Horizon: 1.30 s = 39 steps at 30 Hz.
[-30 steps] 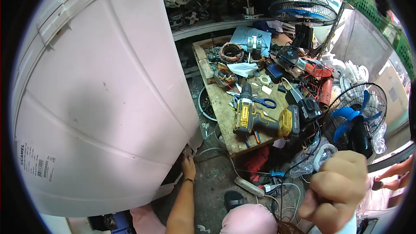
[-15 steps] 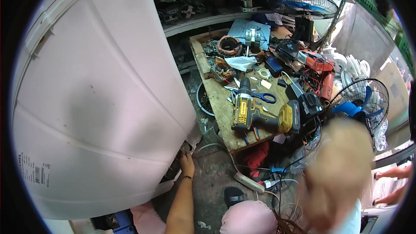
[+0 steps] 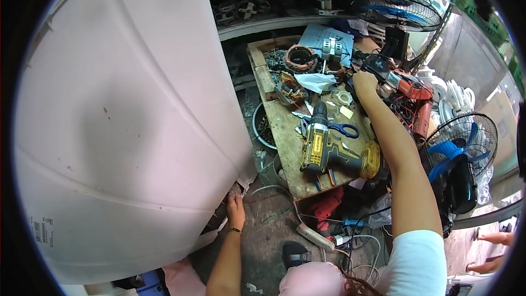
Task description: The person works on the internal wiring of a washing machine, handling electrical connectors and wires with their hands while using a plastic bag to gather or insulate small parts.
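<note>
A large white appliance housing leans over the left side, with a dark opening along its lower right edge. My left hand is closed at that edge, near the corner; its fingertips are partly hidden. Across the wooden workbench, my right arm stretches to the far right part. There my right hand is closed at a dark blue box, its fingers mostly hidden from view. Nearer on the bench lie a yellow and black cordless drill, blue-handled scissors and a roll of pale tape.
Motor coils and a small motor sit at the bench's far end. Red power tools, a fan and white tubing stand to the right. A power strip and cables lie on the floor. Someone's legs show far right.
My right hand, blurred close to the camera before, has reached forward onto the bench's far right part. My left hand stays at the housing's edge. The view has shifted slightly.
</note>
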Tool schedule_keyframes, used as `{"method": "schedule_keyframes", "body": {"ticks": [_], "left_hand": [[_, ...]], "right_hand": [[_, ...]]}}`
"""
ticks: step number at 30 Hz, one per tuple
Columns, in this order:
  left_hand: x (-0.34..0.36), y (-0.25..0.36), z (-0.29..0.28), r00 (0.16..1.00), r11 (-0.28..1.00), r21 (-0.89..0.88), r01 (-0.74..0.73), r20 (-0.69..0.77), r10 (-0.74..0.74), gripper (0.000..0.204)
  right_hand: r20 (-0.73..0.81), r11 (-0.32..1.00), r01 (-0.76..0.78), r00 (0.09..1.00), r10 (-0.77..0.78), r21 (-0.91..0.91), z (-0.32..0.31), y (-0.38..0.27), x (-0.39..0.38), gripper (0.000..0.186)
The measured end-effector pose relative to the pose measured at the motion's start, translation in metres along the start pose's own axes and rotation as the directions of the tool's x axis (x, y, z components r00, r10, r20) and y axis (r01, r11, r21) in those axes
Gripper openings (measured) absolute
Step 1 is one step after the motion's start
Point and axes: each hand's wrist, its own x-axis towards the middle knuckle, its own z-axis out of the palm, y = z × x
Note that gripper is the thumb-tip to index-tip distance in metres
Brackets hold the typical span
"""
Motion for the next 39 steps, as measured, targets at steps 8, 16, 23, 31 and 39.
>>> {"method": "schedule_keyframes", "body": {"ticks": [8, 16, 23, 31, 39], "left_hand": [[0.001, -0.015, -0.013, 0.996, 0.996, 0.023, 0.082, 0.04, -0.083, 0.036], [0.001, 0.013, -0.001, 0.985, 0.996, 0.016, 0.082, 0.151, -0.084, 0.039], [0.003, -0.014, -0.012, 0.995, 1.0, 0.02, 0.023, 0.098, -0.025, 0.04], [-0.001, -0.015, -0.009, 0.987, 0.994, 0.069, 0.084, 0.133, -0.093, 0.039], [0.003, -0.003, -0.018, 0.968, 0.989, 0.006, 0.148, 0.203, -0.146, 0.044]], "right_hand": [[-0.302, 0.973, 0.179, 0.945, -0.128, 0.147, -0.111, -0.002, -0.054, 0.015], [-0.122, 0.752, 0.477, 0.87, -0.478, 0.455, -0.086, 0.002, -0.102, 0.017], [-0.087, 0.609, 0.338, 0.911, -0.403, 0.717, -0.074, -0.019, -0.072, 0.018], [-0.166, 0.68, 0.458, 0.877, -0.452, 0.572, -0.049, -0.046, -0.065, 0.024], [-0.166, 0.607, 0.578, 0.784, -0.598, 0.546, -0.028, -0.047, -0.051, 0.019]]}}
